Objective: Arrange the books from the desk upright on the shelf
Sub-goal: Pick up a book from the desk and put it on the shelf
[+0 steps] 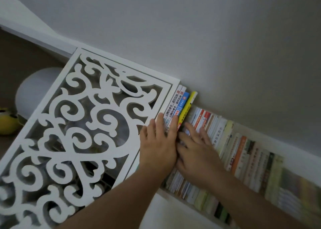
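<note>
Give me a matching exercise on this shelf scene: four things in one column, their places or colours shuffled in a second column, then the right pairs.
Things:
1. left hand
2. right hand
3. yellow book
4. blue book

Places:
A. flat on the shorter row of books
B. between the white spines and the yellow book
C. flat on the tall spines beside the carved panel
D. rightmost of the tall books

Pairs: 1-C, 2-A, 3-D, 4-B

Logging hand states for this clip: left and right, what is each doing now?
Left hand: open, fingers flat against the tall books.
Right hand: open, spread on the book row.
</note>
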Motion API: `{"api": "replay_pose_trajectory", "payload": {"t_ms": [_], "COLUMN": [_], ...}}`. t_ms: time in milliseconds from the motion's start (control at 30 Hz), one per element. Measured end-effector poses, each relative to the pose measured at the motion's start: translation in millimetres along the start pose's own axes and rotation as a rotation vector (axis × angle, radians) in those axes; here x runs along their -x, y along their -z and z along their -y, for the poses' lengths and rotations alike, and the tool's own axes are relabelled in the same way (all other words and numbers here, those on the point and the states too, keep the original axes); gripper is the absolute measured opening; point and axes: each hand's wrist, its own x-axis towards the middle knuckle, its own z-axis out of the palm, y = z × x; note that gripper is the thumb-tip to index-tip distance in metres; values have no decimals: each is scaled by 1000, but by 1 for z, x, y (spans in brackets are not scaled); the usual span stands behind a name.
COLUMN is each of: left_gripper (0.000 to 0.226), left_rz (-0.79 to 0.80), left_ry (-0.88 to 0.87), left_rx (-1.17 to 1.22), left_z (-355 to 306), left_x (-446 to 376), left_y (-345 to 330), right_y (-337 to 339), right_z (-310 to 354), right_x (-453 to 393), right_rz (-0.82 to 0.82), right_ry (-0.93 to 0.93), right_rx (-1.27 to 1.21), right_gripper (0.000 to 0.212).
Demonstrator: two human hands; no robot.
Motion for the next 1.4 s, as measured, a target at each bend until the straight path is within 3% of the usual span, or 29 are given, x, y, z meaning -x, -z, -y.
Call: {"api": "replay_pose_trajectory", "payload": {"t_ms": [133,300,533,700,867,967,1067,1167,1267,1400], "left_gripper": [64,61,75,68,52,35,28,30,31,48], "left_rz": [62,42,153,234,400,567,628,614,537,444], "left_ry": [-43,-22,-16,-232,128,192,198,173,131,112], "left_rx": [-50,-10,26,61,516,462,457,477,484,419], "left_z": [5,3,2,-8,-4,-2,14,42,74,111], "left_x": [-1,-2,-5,-2,3,-7,-23,-39,-47,-44], "left_y": [6,8,29,86,151,155,181,230,270,281], "right_y": [-3,-5,-10,-15,-19,-23,-23,-14,1,17], "right_z": [5,4,6,4,0,-2,-6,-4,13,49], "right_x": [1,4,0,4,1,-3,-1,-1,-8,-28], "right_rz": [29,32,-43,-134,-191,-235,-235,-201,-156,-295], "right_ry": [20,29,24,47,56,71,72,40,-130,-301], "right_rx": [80,99,86,36,-31,-67,-87,-188,-351,-331], "right_gripper": [68,63,69,70,49,40,41,48,62,84]}}
